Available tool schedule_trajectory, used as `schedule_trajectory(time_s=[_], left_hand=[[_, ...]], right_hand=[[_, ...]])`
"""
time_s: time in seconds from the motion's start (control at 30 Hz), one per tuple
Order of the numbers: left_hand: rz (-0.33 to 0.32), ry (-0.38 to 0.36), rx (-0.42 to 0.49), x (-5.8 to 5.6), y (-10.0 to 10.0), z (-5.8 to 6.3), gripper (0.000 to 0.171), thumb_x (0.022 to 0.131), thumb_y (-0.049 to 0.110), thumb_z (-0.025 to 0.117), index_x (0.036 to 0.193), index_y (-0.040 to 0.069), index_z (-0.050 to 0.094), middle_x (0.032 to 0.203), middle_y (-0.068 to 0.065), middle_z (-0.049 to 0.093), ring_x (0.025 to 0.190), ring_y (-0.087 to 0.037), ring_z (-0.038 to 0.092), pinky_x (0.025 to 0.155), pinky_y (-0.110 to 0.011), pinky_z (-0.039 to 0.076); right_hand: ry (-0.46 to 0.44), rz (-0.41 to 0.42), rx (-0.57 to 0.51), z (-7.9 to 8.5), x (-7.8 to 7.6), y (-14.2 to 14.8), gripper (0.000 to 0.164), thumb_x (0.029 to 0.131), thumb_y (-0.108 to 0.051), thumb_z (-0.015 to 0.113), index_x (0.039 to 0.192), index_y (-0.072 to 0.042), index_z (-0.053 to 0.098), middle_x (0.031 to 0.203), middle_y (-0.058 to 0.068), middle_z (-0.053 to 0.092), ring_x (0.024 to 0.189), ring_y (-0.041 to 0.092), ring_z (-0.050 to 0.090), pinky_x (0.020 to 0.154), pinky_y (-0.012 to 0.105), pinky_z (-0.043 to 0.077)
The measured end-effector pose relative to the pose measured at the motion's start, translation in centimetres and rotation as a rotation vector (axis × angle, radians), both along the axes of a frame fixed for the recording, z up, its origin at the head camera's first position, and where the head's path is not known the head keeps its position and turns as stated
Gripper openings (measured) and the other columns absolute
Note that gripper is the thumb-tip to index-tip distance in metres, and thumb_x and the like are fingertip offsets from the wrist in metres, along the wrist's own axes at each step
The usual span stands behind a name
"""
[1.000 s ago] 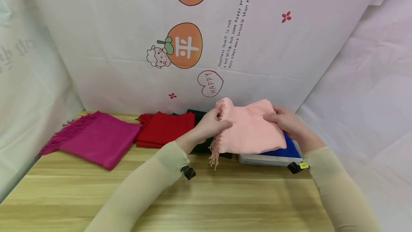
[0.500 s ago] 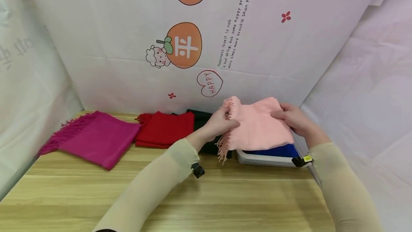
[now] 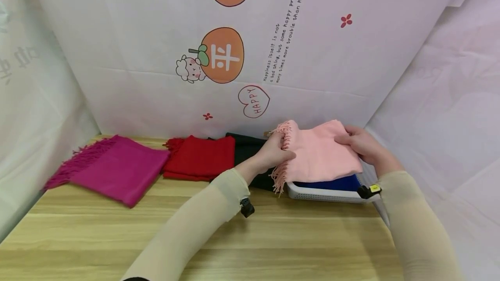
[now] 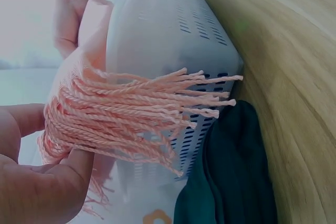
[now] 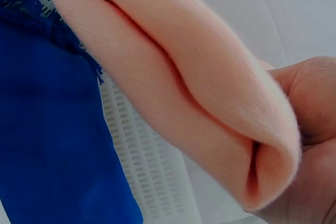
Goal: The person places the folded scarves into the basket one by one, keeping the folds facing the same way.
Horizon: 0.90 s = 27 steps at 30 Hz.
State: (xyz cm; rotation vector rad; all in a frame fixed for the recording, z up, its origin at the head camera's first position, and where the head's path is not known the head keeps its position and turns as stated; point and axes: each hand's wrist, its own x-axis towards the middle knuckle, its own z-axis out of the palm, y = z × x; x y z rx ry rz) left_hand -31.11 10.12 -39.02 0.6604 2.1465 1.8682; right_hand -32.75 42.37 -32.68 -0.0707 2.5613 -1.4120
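Both hands hold a folded pink scarf [image 3: 322,153] above a white perforated basket [image 3: 326,195]. My left hand [image 3: 273,150] pinches its fringed end, thumb on top; in the left wrist view the twisted tassels [image 4: 121,108] hang past the fingers toward the basket's side. My right hand [image 3: 365,145] grips the opposite edge, thumb on the upper face and the other fingers hidden underneath. The right wrist view shows the scarf's folded layers edge-on. Beneath it, inside the basket, lies a blue fringed scarf [image 5: 52,124], partly covered from the head view.
Left of the basket a dark green folded cloth [image 3: 250,146] lies against the back wall. Beside it are a red folded scarf [image 3: 201,157] and, farther left, a magenta fringed scarf [image 3: 123,168]. White printed cloth walls enclose the wooden table [image 3: 273,242].
Both hands have carried the pink scarf to the right, farther over the basket. The scarf stays gripped at both ends, and the other scarves have not moved.
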Motion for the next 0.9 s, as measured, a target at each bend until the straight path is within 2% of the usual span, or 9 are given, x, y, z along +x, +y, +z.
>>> schedule_trajectory(time_s=[0.23, 0.4, 0.7, 0.9], left_hand=[[0.003, 0.066, -0.053, 0.1, 1.6, 0.0, 0.046, 0.091, 0.010, 0.076, 0.129, 0.007, 0.049, 0.113, -0.004, 0.057, 0.098, -0.015, 0.061, 0.079, -0.030, 0.057], [0.022, 0.116, -0.107, 0.2, 2.4, -0.2, 0.040, 0.090, 0.010, 0.077, 0.120, 0.008, 0.051, 0.107, -0.003, 0.057, 0.091, -0.015, 0.060, 0.075, -0.028, 0.056], [0.070, 0.126, -0.234, 0.3, 3.1, -0.4, 0.061, 0.092, 0.016, 0.077, 0.142, 0.007, 0.042, 0.126, -0.005, 0.054, 0.109, -0.013, 0.056, 0.091, -0.031, 0.053], [0.075, 0.149, -0.251, 0.1, 3.2, -0.4, 0.060, 0.092, 0.014, 0.076, 0.141, 0.006, 0.042, 0.123, -0.005, 0.054, 0.105, -0.013, 0.057, 0.086, -0.028, 0.054]], right_hand=[[-0.002, -0.023, 0.024, -0.6, 0.5, 1.7, 0.071, 0.103, -0.031, 0.063, 0.159, -0.004, 0.030, 0.113, 0.008, 0.065, 0.085, 0.019, 0.071, 0.076, 0.039, 0.060], [-0.005, -0.018, 0.032, -1.2, 0.4, 2.6, 0.075, 0.103, -0.032, 0.063, 0.161, -0.004, 0.026, 0.119, 0.009, 0.063, 0.089, 0.021, 0.071, 0.078, 0.040, 0.060], [-0.029, -0.016, 0.012, -1.7, 0.0, 3.1, 0.072, 0.105, -0.027, 0.060, 0.162, -0.004, 0.023, 0.119, 0.012, 0.064, 0.088, 0.021, 0.072, 0.078, 0.039, 0.060], [-0.050, -0.009, -0.010, -0.6, 0.6, 2.0, 0.070, 0.105, -0.021, 0.058, 0.161, -0.001, 0.020, 0.121, 0.015, 0.062, 0.088, 0.020, 0.071, 0.078, 0.038, 0.060]])
